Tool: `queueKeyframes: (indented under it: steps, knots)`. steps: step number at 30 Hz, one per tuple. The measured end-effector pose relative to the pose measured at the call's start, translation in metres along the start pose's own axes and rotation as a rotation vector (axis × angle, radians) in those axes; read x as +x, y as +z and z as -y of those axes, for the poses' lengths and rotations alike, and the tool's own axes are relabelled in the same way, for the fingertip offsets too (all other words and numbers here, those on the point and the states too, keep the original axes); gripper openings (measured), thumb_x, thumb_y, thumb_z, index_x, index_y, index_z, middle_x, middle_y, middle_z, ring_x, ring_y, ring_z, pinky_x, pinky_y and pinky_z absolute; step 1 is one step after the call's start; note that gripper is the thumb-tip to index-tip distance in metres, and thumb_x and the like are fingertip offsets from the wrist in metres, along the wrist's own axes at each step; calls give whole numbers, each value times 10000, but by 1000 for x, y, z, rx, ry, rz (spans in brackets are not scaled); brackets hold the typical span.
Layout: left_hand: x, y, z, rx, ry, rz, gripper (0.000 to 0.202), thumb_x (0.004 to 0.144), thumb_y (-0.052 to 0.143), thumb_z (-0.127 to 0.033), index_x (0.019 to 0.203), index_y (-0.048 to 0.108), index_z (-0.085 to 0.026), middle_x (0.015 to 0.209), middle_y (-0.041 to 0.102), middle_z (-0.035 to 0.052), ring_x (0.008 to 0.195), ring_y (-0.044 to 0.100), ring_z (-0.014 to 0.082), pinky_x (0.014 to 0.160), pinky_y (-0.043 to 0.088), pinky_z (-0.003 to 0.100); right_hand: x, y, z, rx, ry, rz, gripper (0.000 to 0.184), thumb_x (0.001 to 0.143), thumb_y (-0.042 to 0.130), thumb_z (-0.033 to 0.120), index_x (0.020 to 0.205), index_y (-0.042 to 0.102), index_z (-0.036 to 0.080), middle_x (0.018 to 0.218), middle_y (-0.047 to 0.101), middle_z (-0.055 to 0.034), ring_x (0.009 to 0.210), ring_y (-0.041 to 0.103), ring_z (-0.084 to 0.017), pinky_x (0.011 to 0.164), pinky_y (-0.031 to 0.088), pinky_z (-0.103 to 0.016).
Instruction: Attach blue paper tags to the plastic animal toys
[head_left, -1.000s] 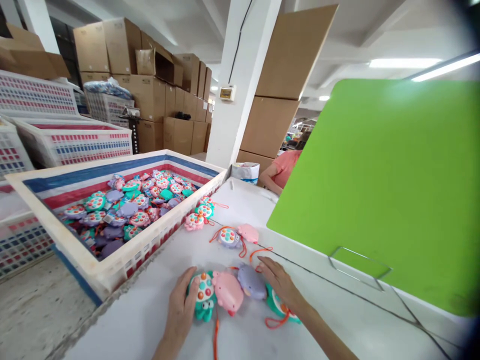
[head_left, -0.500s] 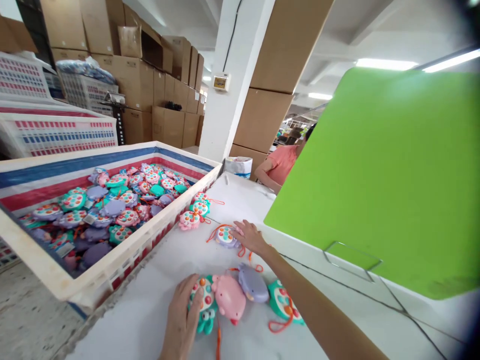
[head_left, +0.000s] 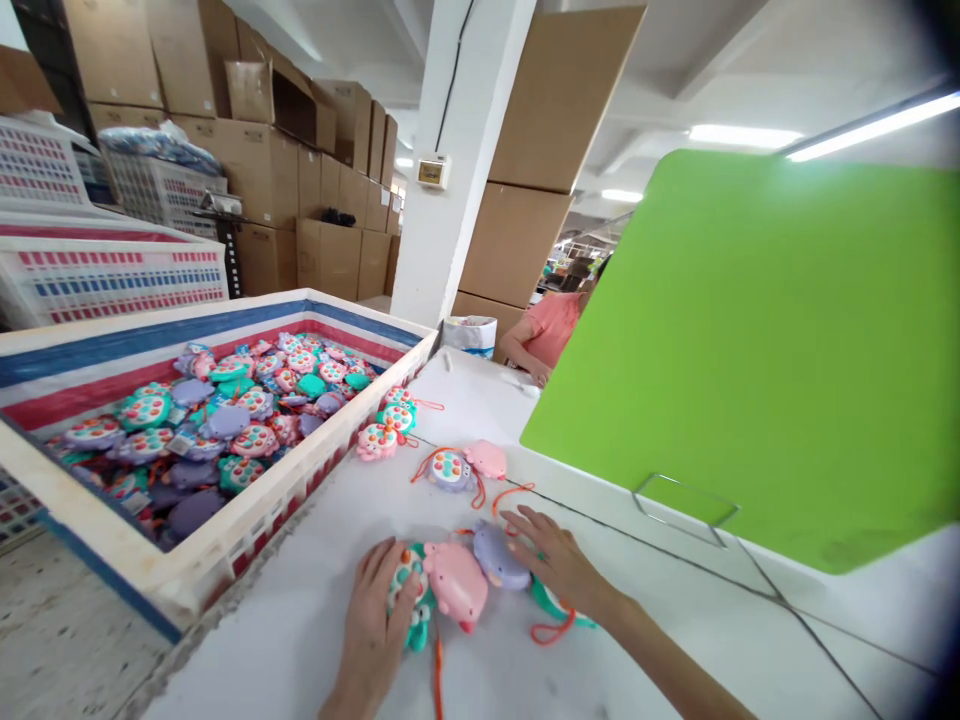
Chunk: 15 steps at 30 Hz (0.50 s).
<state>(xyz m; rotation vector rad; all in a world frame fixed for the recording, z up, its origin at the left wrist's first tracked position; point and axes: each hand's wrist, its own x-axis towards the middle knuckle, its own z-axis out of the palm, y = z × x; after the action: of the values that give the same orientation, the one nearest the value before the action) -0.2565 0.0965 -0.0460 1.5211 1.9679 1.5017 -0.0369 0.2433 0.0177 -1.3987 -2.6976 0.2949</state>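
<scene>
My left hand [head_left: 375, 605] is curled against a green animal-shaped push-button toy [head_left: 414, 600], with the thumb over its coloured buttons. A pink toy [head_left: 456, 582] lies face down beside it. My right hand [head_left: 562, 560] has its fingers spread, the tips touching a purple toy [head_left: 496, 556]. Another green toy [head_left: 559, 602] with an orange strap is partly hidden under my right hand. Farther up the table [head_left: 300, 620] lie a purple toy with buttons up [head_left: 448, 470] and a pink toy [head_left: 487, 459], side by side.
A large crate [head_left: 360, 432] full of similar toys stands at the left. Several toys [head_left: 377, 441] lie along its side. A green board [head_left: 750, 350] rises at the right. A person in a pink shirt [head_left: 553, 328] is behind it. Cardboard boxes [head_left: 255, 165] are stacked at the back.
My right hand has let go of the far pink toy and come back toward me, over the purple and green toys. My left hand has stayed at the green toy.
</scene>
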Motion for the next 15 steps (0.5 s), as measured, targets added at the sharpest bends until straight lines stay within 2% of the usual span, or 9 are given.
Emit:
queueKeyframes:
  steps: [5, 10, 15]
  knots:
    - [-2, -3, -8, 211, 123, 144, 480, 819, 407, -461, 1268, 398, -293, 1377, 313, 63, 1259, 244, 302, 981, 313, 510, -18, 16, 7, -13, -36, 18, 490, 833, 277, 548, 1302, 273, 409, 1389, 323, -20, 1251, 294, -245, 966, 269, -511]
    - [-6, -1, -5, 292, 192, 189, 481, 822, 396, -483, 1275, 376, -323, 1365, 340, 55, 1244, 277, 289, 975, 321, 497, -20, 22, 10, -39, -61, -21, 458, 861, 266, 462, 1313, 264, 388, 1354, 384, 1, 1210, 348, -228, 954, 284, -485]
    - [-6, 2, 1, 315, 231, 175, 490, 813, 418, -484, 1268, 394, -306, 1349, 367, 69, 1213, 334, 289, 965, 346, 483, -20, 26, 6, -43, -77, -45, 454, 860, 290, 421, 1311, 287, 366, 1322, 430, -8, 1184, 383, -230, 947, 288, -475]
